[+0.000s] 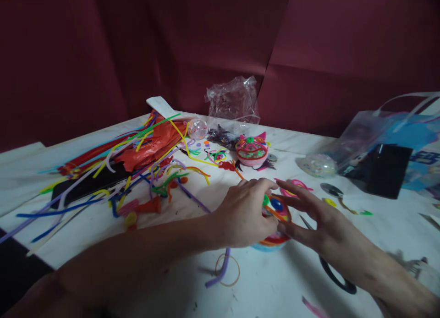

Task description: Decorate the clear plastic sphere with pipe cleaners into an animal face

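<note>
A round craft figure sits on the table in front of me, with orange and red pipe-cleaner trim, a blue dot, a green pompom and a light blue base. My left hand curls over its left side and hides much of it. From the right, my right hand grips its edge, thumb low and fingers above. An orange pipe cleaner crosses the figure's front between the hands. Dark-handled scissors lie partly under my right hand. Behind stands a similar pink figure with pointed ears.
Loose pipe cleaners and red crinkled plastic spread across the left. A clear bag and a clear ball sit at the back. To the right are a black box, a blue bag and another clear ball.
</note>
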Available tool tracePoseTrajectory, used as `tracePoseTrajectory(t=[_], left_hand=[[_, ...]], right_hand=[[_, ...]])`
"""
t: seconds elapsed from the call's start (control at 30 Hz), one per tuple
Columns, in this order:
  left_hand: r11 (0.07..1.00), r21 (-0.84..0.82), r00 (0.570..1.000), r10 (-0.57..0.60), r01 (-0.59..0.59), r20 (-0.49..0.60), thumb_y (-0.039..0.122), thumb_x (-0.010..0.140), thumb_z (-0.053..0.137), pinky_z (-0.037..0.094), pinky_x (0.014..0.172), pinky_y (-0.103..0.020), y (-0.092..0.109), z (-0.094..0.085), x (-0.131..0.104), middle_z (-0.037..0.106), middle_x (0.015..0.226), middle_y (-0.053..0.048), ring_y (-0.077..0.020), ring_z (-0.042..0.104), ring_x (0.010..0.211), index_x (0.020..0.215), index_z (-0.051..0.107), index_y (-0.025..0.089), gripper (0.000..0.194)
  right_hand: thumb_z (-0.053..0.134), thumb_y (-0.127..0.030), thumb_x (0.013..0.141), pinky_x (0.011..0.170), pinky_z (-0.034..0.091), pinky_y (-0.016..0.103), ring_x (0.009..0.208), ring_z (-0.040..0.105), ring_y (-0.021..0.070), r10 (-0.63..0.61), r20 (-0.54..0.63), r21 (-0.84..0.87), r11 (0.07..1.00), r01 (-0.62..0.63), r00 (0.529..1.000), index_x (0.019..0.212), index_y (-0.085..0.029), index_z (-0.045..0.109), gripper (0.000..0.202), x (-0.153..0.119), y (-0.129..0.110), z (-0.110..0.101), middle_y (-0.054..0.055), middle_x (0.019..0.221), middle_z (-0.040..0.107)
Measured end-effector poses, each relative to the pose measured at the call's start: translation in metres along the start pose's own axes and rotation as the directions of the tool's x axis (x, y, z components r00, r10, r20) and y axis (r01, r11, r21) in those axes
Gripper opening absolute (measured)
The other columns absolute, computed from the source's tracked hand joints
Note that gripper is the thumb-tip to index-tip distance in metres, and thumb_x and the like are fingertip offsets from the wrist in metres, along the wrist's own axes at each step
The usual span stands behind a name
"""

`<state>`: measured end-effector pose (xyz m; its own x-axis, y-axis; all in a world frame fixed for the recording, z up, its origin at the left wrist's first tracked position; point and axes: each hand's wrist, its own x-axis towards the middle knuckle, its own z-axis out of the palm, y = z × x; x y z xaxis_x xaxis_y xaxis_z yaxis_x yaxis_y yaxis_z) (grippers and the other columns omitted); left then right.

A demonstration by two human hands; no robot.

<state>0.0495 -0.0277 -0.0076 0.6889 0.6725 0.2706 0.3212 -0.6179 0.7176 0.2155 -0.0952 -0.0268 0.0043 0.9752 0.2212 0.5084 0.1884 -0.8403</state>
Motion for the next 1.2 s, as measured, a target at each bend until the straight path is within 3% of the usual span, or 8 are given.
tracePoseTrajectory(t=[0.13,0.23,0.33,0.43,0.63,0.97,1.2], left_hand=[[0.986,-0.168,1.0,0.021,-0.017,0.022,0.017,0.073,0.055,0.043,0.094,-0.038,-0.006,-0.002,0.002,0.057,0.119,-0.01,-0.0238,0.054,0.111,0.115,0.046,0.018,0.043],[0.966,-0.247,0.996,0.074,-0.081,-0.04,0.014,0.075,0.054,0.045,0.093,-0.032,-0.011,-0.005,0.002,0.058,0.115,-0.009,-0.0201,0.055,0.109,0.11,0.048,0.017,0.036],[0.972,-0.187,0.988,0.127,-0.142,-0.089,0.013,0.074,0.058,0.046,0.088,-0.031,-0.015,-0.007,-0.001,0.061,0.1,-0.007,-0.02,0.058,0.101,0.091,0.055,0.016,0.018],[0.974,-0.103,0.976,0.191,-0.202,-0.104,0.014,0.073,0.062,0.043,0.093,-0.03,-0.017,-0.006,-0.005,0.059,0.105,-0.01,-0.021,0.054,0.111,0.077,0.057,0.016,0.007],[0.963,0.007,0.957,0.268,-0.269,-0.114,0.013,0.075,0.058,0.041,0.095,-0.025,-0.02,0.003,-0.013,0.054,0.119,-0.013,-0.0183,0.052,0.116,0.075,0.061,0.017,0.005],[0.963,0.106,0.941,0.267,-0.249,-0.206,0.008,0.07,0.053,0.047,0.077,-0.025,-0.014,0.01,-0.015,0.062,0.091,-0.007,-0.0187,0.06,0.095,0.067,0.051,0.016,0.009],[0.966,0.084,0.949,0.257,-0.245,-0.181,0.007,0.07,0.053,0.047,0.078,-0.026,-0.014,0.008,-0.014,0.063,0.093,-0.007,-0.0183,0.06,0.092,0.067,0.05,0.016,0.01]], right_hand=[[0.066,-0.041,0.077,0.069,0.059,0.029,0.114,0.046,0.033,0.074,0.014,0.063,0.995,-0.075,0.997,0.132,-0.015,0.04,0.066,0.0,0.0,-0.005,0.013,0.124,0.051],[0.066,-0.041,0.076,0.067,0.059,0.029,0.113,0.046,0.0335,0.08,-0.006,0.057,0.995,-0.079,0.997,0.13,-0.017,0.043,0.063,-0.002,0.003,-0.007,0.012,0.124,0.052],[0.066,-0.04,0.076,0.067,0.059,0.029,0.115,0.044,0.0333,0.069,-0.019,0.045,0.997,-0.068,0.997,0.13,-0.019,0.045,0.061,-0.003,0.007,-0.008,0.011,0.126,0.05],[0.066,-0.04,0.078,0.07,0.059,0.028,0.118,0.041,0.0328,0.062,-0.005,0.009,0.998,-0.062,0.998,0.131,-0.019,0.043,0.062,-0.004,0.01,-0.01,0.01,0.128,0.049],[0.062,-0.045,0.082,0.072,0.058,0.028,0.117,0.043,0.0324,0.054,0.016,-0.047,0.997,-0.054,0.998,0.135,-0.018,0.037,0.064,-0.005,0.01,-0.011,0.011,0.127,0.049],[0.057,-0.045,0.083,0.075,0.056,0.026,0.118,0.042,0.0289,0.032,0.032,-0.162,0.987,-0.026,0.999,0.134,-0.015,0.037,0.063,-0.004,0.004,-0.009,0.011,0.132,0.044],[0.06,-0.052,0.08,0.078,0.055,0.031,0.115,0.045,0.0315,0.087,0.007,-0.136,0.987,-0.085,0.996,0.134,-0.012,0.039,0.071,-0.005,0.004,-0.009,0.014,0.128,0.047]])
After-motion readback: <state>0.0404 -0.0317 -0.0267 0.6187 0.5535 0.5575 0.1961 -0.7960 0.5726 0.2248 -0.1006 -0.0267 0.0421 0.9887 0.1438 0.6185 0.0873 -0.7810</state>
